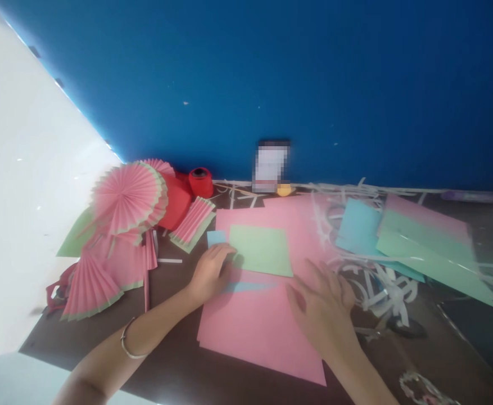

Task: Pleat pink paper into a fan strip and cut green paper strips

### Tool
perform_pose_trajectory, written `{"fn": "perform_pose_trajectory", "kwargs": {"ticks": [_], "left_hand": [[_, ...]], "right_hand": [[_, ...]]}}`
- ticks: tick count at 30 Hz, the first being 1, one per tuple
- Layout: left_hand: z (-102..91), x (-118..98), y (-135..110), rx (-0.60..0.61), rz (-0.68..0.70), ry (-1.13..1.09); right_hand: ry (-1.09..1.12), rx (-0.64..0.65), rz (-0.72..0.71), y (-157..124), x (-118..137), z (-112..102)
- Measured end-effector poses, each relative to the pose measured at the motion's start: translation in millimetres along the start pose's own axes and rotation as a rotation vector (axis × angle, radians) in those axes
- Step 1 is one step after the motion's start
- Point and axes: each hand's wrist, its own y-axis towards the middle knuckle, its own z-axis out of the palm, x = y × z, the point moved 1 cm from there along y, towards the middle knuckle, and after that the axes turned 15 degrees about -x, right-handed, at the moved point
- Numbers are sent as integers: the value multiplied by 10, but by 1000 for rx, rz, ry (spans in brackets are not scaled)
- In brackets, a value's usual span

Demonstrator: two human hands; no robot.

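Note:
A large pink paper sheet [254, 320] lies on the dark table, with a smaller green sheet [263, 249] on top of it. My left hand [209, 271] rests on the pink sheet at the green sheet's left corner, fingers curled onto that edge. A thin bangle circles that wrist. My right hand [322, 306] lies flat on the pink sheet's right side, fingers spread, holding nothing. A small blue paper scrap [216, 237] sits just beyond my left fingers.
Pink pleated paper fans [126, 198] and a folded pleated strip [193, 222] lie at the left, with a red tape roll [200, 181] behind. Blue, green and pink sheets [419, 242] and white paper strips [372, 281] clutter the right. A blue wall [271, 73] backs the table.

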Motion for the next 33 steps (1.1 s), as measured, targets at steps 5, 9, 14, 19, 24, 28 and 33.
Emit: {"fn": "perform_pose_trajectory", "kwargs": {"ticks": [5,9,14,19,24,28,33], "left_hand": [[-10,-5,8,-10,-12,-11],[-6,16,2,3,-36,-51],[12,74,-27,-20,-95,-113],[-17,38,-13,-80,-67,-96],[-29,-23,-9,-103,124,-28],[-10,-19,-25,-69,192,78],[-43,-20,-9,16,270,189]], "right_hand": [[38,-95,-30,60,-21,3],[160,-29,-188,96,-9,51],[172,21,-157,86,-20,83],[188,3,-155,91,-22,93],[216,-41,-197,103,-15,107],[254,-35,-253,129,-19,96],[236,58,-271,178,-15,74]]}}
